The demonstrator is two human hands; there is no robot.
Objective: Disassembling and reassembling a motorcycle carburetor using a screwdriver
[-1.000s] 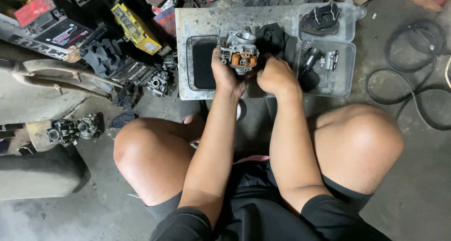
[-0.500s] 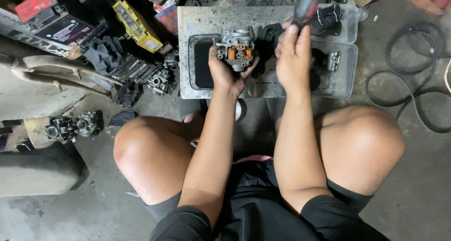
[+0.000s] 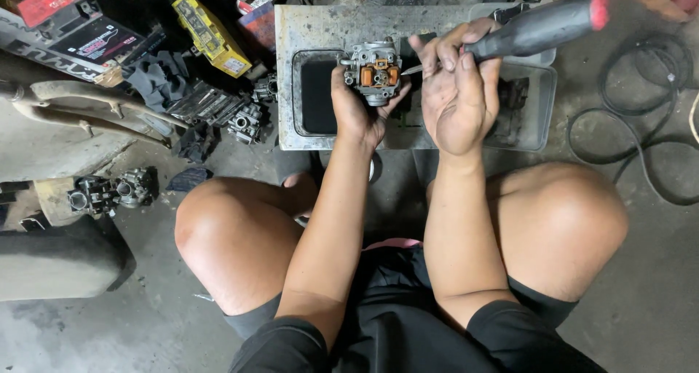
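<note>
**A:** What's nearest on my feed?

**B:** I see bare knees over a rough, stained concrete floor (image 3: 655,271), black shorts below. Both forearms reach up from there.

**A:** And the hands?

**B:** My left hand (image 3: 354,107) is wrapped around a carburetor (image 3: 373,69), fingers curled tight under its body. It's cast grey metal, knobbly, with an orange plastic piece set in the open face. The carburetor sits above the front edge of the tray, lifted clear of it.

**A:** The other?

**B:** My right hand (image 3: 459,96), grimy, is closed around a screwdriver (image 3: 535,29): black ribbed handle with a red end cap, slim steel shaft whose tip points at the carburetor's orange part. I can't tell if the tip touches.

**A:** Beneath them?

**B:** A dull, scuffed metal tray (image 3: 291,74) with a rectangular well holding dark liquid. Beside it, a clear plastic tub (image 3: 542,104) with dark parts inside, mostly hidden by my hand.

**A:** Farther out?

**B:** To the left, two more carburetors (image 3: 109,192) on the floor, a pale curved body panel (image 3: 65,136), a yellow box (image 3: 210,34) and a black battery with a red top (image 3: 69,24). To the right, a black cable (image 3: 626,136) coils on the concrete.
</note>
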